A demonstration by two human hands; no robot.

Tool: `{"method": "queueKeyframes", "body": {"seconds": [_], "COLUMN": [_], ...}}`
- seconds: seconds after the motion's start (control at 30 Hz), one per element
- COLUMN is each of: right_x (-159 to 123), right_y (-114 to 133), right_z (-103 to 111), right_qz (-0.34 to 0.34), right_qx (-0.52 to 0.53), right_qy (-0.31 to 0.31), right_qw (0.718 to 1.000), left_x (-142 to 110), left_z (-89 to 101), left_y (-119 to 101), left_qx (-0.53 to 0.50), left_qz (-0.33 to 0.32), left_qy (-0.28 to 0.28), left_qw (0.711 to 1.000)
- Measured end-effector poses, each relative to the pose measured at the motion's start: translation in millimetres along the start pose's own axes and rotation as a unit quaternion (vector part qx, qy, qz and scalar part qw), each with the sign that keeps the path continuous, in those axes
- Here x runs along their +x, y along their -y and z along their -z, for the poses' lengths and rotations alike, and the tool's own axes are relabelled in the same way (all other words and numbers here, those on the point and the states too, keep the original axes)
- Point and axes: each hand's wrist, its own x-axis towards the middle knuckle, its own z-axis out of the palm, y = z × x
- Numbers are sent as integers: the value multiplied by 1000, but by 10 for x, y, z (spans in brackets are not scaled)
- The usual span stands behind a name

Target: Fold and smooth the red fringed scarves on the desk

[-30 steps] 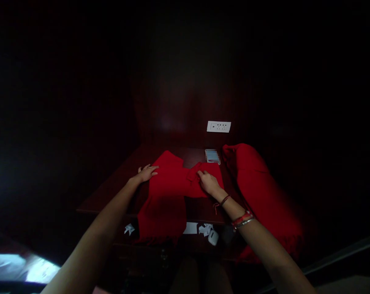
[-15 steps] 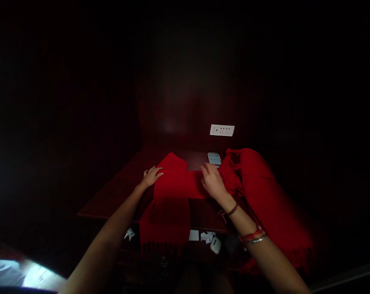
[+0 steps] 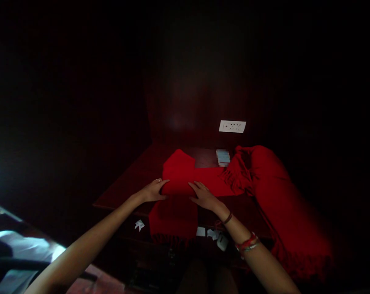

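A red fringed scarf (image 3: 179, 173) lies folded on the dark wooden table, with a pointed fold at its far end. One length runs to the right, and the other drops toward me over the front edge, fringe lowest. At the left edge of the near length, my left hand (image 3: 154, 190) touches the cloth, thumb and fingers apart. My right hand (image 3: 203, 197) is at the opposite edge, fingers also spread and touching it. Bracelets circle the right wrist and forearm. Neither hand visibly pinches the cloth.
More red fringed cloth (image 3: 273, 196) is piled on the right. A phone (image 3: 223, 157) lies at the back, below a white wall socket (image 3: 232, 126). Below the table edge are crumpled paper (image 3: 139, 225), a white card (image 3: 201, 231) and a small white case (image 3: 222, 241).
My right hand has moved left and nearer, from the sideways length to the near length's right edge. My left hand has slid closer to me along the left edge. The view has shifted slightly.
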Motion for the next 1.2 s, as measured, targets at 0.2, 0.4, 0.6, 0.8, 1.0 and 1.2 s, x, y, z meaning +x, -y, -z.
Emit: {"method": "queueKeyframes", "body": {"seconds": [0.2, 0.4, 0.6, 0.8, 1.0, 1.2], "right_x": [-125, -301, -254, -27, 37, -57], "right_y": [-76, -261, -163, -42, -29, -70], "right_z": [105, 229, 115, 101, 53, 167], "right_qz": [-108, -200, -43, 1, -10, -50], "right_qx": [-97, -163, -191, -144, -158, -210], "right_qy": [-19, -20, -84, -111, -99, -93], "right_qw": [989, 966, 977, 983, 982, 972], "left_x": [527, 652, 400, 441, 493, 349], "left_z": [-209, -366, -238, -206, -233, -341], "left_y": [-336, -720, -686, -693, -526, -471], "left_qx": [91, 167, 222, 189, 27, 46], "left_qz": [-15, 50, 10, 40, 146, 122], "left_qy": [-28, -97, -117, -88, -162, -212], "left_qw": [995, 980, 968, 977, 976, 969]}}
